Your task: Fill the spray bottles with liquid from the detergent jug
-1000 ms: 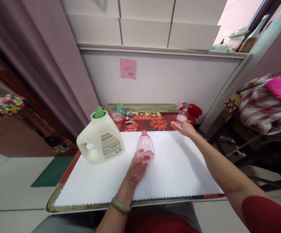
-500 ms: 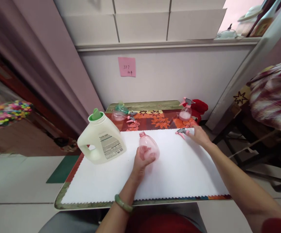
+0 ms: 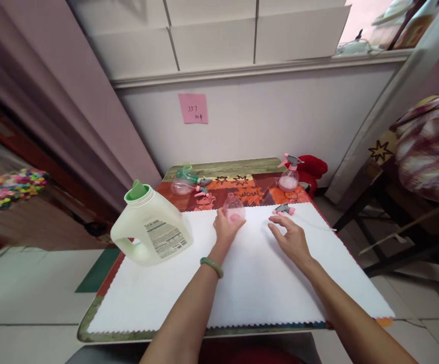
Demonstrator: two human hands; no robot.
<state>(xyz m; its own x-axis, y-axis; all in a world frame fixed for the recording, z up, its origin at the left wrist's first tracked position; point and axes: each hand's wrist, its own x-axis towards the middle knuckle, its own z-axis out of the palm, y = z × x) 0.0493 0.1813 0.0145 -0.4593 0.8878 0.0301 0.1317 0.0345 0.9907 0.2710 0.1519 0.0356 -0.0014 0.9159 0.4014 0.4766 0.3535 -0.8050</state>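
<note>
My left hand (image 3: 227,227), with a green bangle (image 3: 212,267) at its wrist, is wrapped round a clear pink bottle (image 3: 236,206) that has no top on its neck. Over the white cloth, my right hand (image 3: 288,236) is empty, thumb and fingers apart. Just beyond it lies a grey and pink spray head (image 3: 283,209), its thin tube stretching to the right. To the left stands a large cream jug (image 3: 149,227) with a green spout in its open mouth.
An upright pink spray bottle (image 3: 288,179) stands at the back right, beside a red object (image 3: 310,169). Green and pink spray bottles (image 3: 187,181) lie at the back left. A scalloped white cloth (image 3: 257,293) covers much of the table. Behind is a wall with a pink note (image 3: 193,108).
My left hand has moved the pink bottle farther back on the cloth. My right hand has let go of the spray head and come back toward me. The view has shifted slightly.
</note>
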